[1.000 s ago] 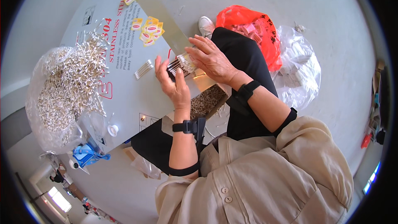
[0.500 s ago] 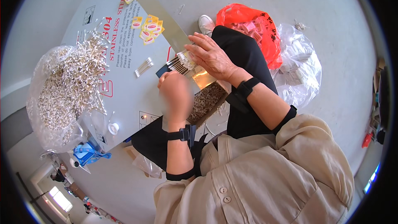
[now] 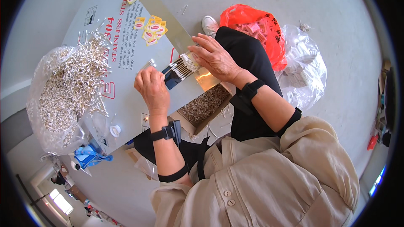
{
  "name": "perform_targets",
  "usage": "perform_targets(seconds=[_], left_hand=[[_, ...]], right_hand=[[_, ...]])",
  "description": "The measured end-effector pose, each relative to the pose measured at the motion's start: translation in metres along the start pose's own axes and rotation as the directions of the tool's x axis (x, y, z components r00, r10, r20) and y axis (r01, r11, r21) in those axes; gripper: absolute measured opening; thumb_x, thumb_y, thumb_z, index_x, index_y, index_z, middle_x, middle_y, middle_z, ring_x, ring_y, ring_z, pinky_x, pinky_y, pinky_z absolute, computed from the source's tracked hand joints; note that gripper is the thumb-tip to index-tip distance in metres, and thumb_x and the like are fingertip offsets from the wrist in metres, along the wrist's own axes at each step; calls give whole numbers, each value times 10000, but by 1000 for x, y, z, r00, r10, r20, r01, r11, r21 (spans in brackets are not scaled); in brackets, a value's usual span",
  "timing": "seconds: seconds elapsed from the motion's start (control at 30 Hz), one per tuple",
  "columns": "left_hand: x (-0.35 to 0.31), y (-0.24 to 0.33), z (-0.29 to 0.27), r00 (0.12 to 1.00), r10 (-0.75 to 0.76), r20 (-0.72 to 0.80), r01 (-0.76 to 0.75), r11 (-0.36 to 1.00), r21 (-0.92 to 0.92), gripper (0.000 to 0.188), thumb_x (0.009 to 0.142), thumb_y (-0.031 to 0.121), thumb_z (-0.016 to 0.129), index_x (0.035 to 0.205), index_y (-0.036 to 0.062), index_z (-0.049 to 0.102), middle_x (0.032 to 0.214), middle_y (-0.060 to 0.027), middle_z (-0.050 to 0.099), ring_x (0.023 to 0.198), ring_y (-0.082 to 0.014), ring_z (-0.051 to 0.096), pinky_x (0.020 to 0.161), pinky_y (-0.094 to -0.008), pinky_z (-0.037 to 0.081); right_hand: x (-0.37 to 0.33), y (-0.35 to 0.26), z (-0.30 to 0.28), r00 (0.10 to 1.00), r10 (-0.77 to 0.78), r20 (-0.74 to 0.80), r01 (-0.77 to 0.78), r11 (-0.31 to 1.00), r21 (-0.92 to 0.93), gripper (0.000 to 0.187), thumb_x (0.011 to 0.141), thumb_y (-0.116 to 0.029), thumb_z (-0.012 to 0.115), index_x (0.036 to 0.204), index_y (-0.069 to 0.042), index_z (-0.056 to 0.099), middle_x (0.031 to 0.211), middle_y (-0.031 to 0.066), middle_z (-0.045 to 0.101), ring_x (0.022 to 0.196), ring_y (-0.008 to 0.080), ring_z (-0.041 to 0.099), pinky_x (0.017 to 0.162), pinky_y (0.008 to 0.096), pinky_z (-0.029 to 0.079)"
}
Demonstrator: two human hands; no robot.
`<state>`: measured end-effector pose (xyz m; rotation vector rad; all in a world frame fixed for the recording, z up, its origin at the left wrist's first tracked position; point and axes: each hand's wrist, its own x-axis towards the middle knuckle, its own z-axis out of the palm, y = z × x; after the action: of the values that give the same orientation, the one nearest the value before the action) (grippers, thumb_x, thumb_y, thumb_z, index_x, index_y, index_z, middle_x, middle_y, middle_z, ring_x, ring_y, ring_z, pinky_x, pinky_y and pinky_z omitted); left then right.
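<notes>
My left hand [image 3: 152, 90] is over the table with its fingers curled down on a small group of cotton swabs [image 3: 150, 63]; their white tips show past the fingers. To its right, a row of cotton swabs [image 3: 181, 68] lies side by side across a dark blue piece [image 3: 171, 80] near the table's edge. My right hand [image 3: 215, 59] holds the far end of this row under its fingers, the thumb hidden. Beside that hand is a shiny gold-coloured patch [image 3: 206, 80]. Below the edge stands an open cardboard box [image 3: 194, 132] full of loose swabs.
A clear bag [image 3: 37, 84] heaped with cotton swabs stands on the table [image 3: 130, 96] at left. Small yellow-and-white packets [image 3: 154, 29] lie farther back. A white round cap [image 3: 115, 130] sits near the front. On the floor at right are a red bag [image 3: 235, 14] and a clear bag [image 3: 313, 67].
My left hand has moved left, from beside the swab row onto the small swab group, uncovering more of the blue piece and the box. My right hand has barely moved.
</notes>
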<state>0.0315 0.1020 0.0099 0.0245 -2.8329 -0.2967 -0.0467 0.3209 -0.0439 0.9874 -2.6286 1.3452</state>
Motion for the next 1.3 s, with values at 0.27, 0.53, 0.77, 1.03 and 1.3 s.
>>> perform_targets(seconds=[0.27,0.53,0.77,1.03,1.3], left_hand=[[17,-4,7,984,170,44,-171,985,15,130,780,24,667,883,61,597,1078,-46,579,1154,-272,493,1002,-442,317],[27,15,27,982,184,37,-180,980,-83,142,778,22,667,895,69,601,1079,-51,566,1147,-286,488,995,-450,329],[11,19,49,953,-286,-100,127,677,-725,286,958,123,540,1229,32,556,1293,-118,545,1287,-275,438,1088,-414,337],[11,57,57,905,-422,60,217,335,-917,485,1033,283,434,1415,-15,417,1459,-184,426,1351,-280,404,1138,-416,283],[4,50,61,895,-443,-50,142,390,-910,564,1059,350,355,1478,-24,303,1560,-192,275,1441,-291,289,1190,-430,200]], right_hand=[[0,-1,0,1000,-12,-24,12,1000,-6,338,970,-218,571,1284,-93,579,1427,157,453,1387,343,363,1147,460,305],[0,0,-1,1000,-20,-1,20,1000,-21,345,965,-197,576,1295,-95,576,1448,151,436,1400,345,342,1146,455,309],[1,-1,-1,1000,-23,-9,22,1000,-22,346,962,-190,580,1293,-93,577,1446,155,436,1399,345,344,1146,462,306],[0,-2,0,999,-25,-24,23,997,-71,360,964,-246,573,1281,-77,576,1423,157,461,1399,320,359,1162,482,273],[3,-8,-5,997,-30,-72,25,998,-65,389,947,-225,589,1304,-74,564,1435,169,449,1393,335,364,1163,468,274]])
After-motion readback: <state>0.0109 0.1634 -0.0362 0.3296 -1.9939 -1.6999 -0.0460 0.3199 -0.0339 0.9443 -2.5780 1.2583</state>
